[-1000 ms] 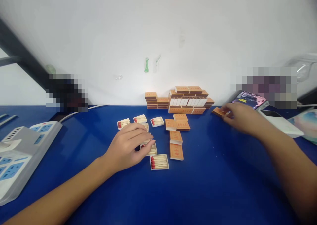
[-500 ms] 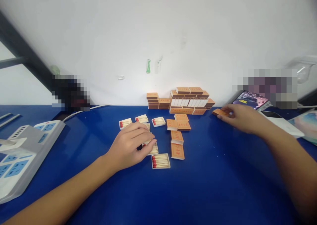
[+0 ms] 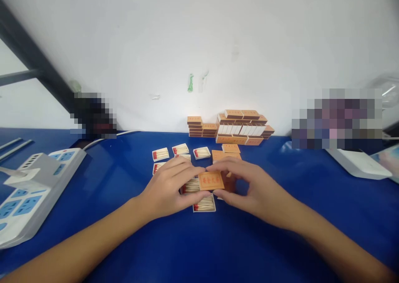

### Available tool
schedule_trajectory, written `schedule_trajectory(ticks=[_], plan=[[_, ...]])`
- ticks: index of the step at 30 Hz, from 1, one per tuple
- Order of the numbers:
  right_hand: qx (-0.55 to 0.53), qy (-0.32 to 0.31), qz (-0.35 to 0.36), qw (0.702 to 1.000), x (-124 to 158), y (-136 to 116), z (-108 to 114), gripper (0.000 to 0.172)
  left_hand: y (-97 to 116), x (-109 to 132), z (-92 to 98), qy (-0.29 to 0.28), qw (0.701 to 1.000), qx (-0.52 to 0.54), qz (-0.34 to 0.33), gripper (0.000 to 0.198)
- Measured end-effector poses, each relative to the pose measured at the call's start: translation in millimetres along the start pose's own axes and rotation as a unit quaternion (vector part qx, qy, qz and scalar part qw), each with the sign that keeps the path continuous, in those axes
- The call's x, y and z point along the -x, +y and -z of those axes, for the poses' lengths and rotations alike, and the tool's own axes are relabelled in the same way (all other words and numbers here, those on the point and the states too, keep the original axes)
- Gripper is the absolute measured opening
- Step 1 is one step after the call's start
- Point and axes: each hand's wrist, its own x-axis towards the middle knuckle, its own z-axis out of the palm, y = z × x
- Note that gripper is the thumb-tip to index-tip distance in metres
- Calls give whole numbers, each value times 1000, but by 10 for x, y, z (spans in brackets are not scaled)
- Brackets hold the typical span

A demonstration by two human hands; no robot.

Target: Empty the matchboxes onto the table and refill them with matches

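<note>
An orange matchbox [image 3: 212, 180] with red lettering is held level between my two hands, above the blue table. My right hand [image 3: 252, 187] grips its right end between thumb and fingers. My left hand [image 3: 166, 187] closes on its left end, fingertips behind and thumb in front. Matches [image 3: 190, 185] show at the left end, between the left thumb and fingers; whether their tray is inside the cover I cannot tell. Just below lies an open tray of red-tipped matches [image 3: 204, 204]. Several more match trays [image 3: 202, 152] lie beyond my left hand, some partly covered by it.
Matchboxes stand stacked against the wall in a large pile [image 3: 240, 127] and a smaller pile [image 3: 201, 129]. Loose matchboxes [image 3: 230, 148] lie behind my right hand. A power strip [image 3: 40, 191] sits at left, a white device [image 3: 358, 164] at right.
My right hand has come from the far right to the middle, bringing a matchbox to my left hand. My left hand now grips its other end.
</note>
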Motion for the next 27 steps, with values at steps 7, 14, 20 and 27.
schedule_trajectory(ticks=[7, 14, 20, 27], plan=[[-148, 175, -94, 969, -10, -38, -125, 35, 9, -41, 13, 108, 992, -17, 61, 35], [-261, 80, -173, 946, -32, -191, -191, 39, 29, -39, -2, 130, 989, -16, 63, 35], [-260, 58, -207, 941, -28, -139, -182, 39, 27, -42, -14, 117, 992, -7, 39, 44], [-188, 245, -196, 931, -71, 140, 151, 34, -68, -49, 44, 126, 989, -38, 60, 34]])
